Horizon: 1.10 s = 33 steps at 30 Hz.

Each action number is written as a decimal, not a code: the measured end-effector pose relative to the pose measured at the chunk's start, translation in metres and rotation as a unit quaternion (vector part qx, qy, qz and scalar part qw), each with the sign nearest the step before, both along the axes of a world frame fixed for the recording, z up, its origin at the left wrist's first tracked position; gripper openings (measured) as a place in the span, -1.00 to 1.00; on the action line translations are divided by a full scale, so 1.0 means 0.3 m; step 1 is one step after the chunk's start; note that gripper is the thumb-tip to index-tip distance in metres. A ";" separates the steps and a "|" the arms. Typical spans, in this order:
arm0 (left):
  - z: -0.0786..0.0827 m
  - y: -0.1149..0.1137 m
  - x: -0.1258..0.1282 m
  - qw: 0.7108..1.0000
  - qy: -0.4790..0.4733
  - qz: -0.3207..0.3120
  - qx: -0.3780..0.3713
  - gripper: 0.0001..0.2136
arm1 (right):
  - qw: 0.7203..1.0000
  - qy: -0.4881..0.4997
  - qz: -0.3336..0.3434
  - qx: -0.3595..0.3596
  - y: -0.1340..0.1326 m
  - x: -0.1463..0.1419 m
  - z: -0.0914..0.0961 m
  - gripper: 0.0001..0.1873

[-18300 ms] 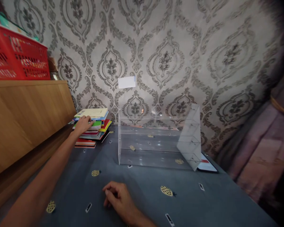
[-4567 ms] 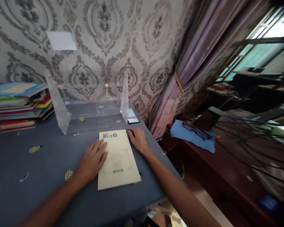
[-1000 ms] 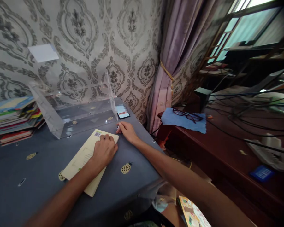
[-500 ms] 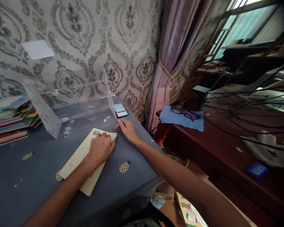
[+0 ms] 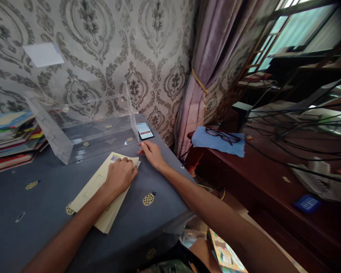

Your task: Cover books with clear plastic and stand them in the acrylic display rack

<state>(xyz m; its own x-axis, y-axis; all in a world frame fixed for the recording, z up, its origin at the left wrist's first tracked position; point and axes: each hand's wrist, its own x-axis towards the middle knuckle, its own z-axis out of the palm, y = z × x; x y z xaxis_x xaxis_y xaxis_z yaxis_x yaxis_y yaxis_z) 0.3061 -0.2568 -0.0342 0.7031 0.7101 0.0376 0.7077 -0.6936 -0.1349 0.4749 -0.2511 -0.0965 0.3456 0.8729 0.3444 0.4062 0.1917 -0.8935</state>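
A cream book [image 5: 91, 188] lies flat on the cloth-covered counter [image 5: 49, 216], in front of the clear tiered rack [image 5: 51, 133]. Its long axis runs on a slant: the far end points up and right, toward the phone [image 5: 146, 132], and the near end points down and left. A black-and-white barcode [image 5: 114, 158] sits on the cover near the far edge, with a small greenish strip above it. Fainter print and a thin frame line lower on the cover are too dim to read, and the left forearm crosses over part of them.

The left hand [image 5: 121, 175] rests on the far half of the cover, knuckles up, fingers bent toward its right-hand corner; whether its grip closes on the book cannot be told, as the fingertips are hidden. The right hand [image 5: 152, 153] lies on the counter just beyond that corner, its grip loosely curled and partly open, with nothing seen in it.

The phone shows a lit screen with a red bar, its upper part broken into blocks. Wallpaper and pineapple-printed cloth show through the rack's panels. A stack of books [image 5: 11, 132] stands beside its left end. At right, a blue packet [image 5: 308, 203] carries pale, blurred lettering.
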 end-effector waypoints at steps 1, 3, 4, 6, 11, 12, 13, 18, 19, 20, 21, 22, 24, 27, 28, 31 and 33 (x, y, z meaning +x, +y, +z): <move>0.004 0.006 -0.002 1.000 -0.002 -0.001 -0.001 -0.66 | 1.000 -0.001 0.002 0.002 0.000 0.000 0.001 -0.69; 0.014 0.016 -0.007 1.000 -0.002 0.000 -0.007 -0.65 | 1.000 0.000 0.004 0.006 0.000 0.001 0.003 -0.69; 0.018 0.021 -0.009 1.000 -0.001 0.001 -0.011 -0.65 | 1.000 0.001 0.004 0.008 0.001 0.001 0.003 -0.69; 0.024 0.028 -0.012 1.000 -0.002 0.002 -0.017 -0.64 | 1.000 0.007 0.005 0.012 0.002 0.003 0.005 -0.69; 0.028 0.036 -0.016 1.000 -0.014 -0.006 -0.024 -0.65 | 1.000 0.019 0.006 0.020 0.002 0.006 0.006 -0.66; 0.029 0.036 -0.016 1.000 -0.014 -0.006 -0.025 -0.65 | 1.000 0.020 0.006 0.020 0.001 0.005 0.007 -0.65; 0.030 0.035 -0.016 1.000 -0.015 -0.004 -0.027 -0.64 | 1.000 0.021 0.006 0.020 0.000 0.005 0.007 -0.65; 0.033 0.035 -0.014 0.999 -0.011 0.005 -0.030 -0.63 | 0.999 0.033 0.014 0.035 -0.003 0.002 0.010 -0.60; 0.034 0.035 -0.014 0.999 -0.012 0.005 -0.031 -0.62 | 0.998 0.037 0.016 0.039 -0.004 0.002 0.010 -0.59; 0.035 0.035 -0.014 0.999 -0.013 0.005 -0.032 -0.62 | 0.998 0.041 0.017 0.042 -0.005 0.002 0.011 -0.58; 0.036 0.036 -0.014 0.999 -0.012 0.005 -0.034 -0.62 | 0.998 0.045 0.018 0.046 -0.005 0.002 0.012 -0.56; 0.038 0.036 -0.014 0.999 -0.009 0.006 -0.036 -0.62 | 0.997 0.049 0.019 0.050 -0.006 0.002 0.014 -0.54; 0.043 0.035 -0.013 0.999 0.001 0.010 -0.039 -0.61 | 0.996 0.055 0.021 0.061 -0.008 0.001 0.018 -0.51; 0.050 0.031 -0.011 0.999 0.007 0.012 -0.043 -0.62 | 0.995 0.056 0.028 0.075 -0.017 -0.003 0.029 -0.46; 0.052 0.029 -0.010 0.999 0.007 0.012 -0.043 -0.62 | 0.995 0.054 0.031 0.079 -0.021 -0.005 0.033 -0.46; 0.051 0.020 -0.007 0.999 0.009 0.010 -0.040 -0.62 | 0.995 0.045 0.040 0.081 -0.038 -0.014 0.047 -0.44; 0.045 0.013 -0.006 0.999 0.013 0.003 -0.036 -0.62 | 0.995 0.028 0.045 0.080 -0.049 -0.020 0.054 -0.44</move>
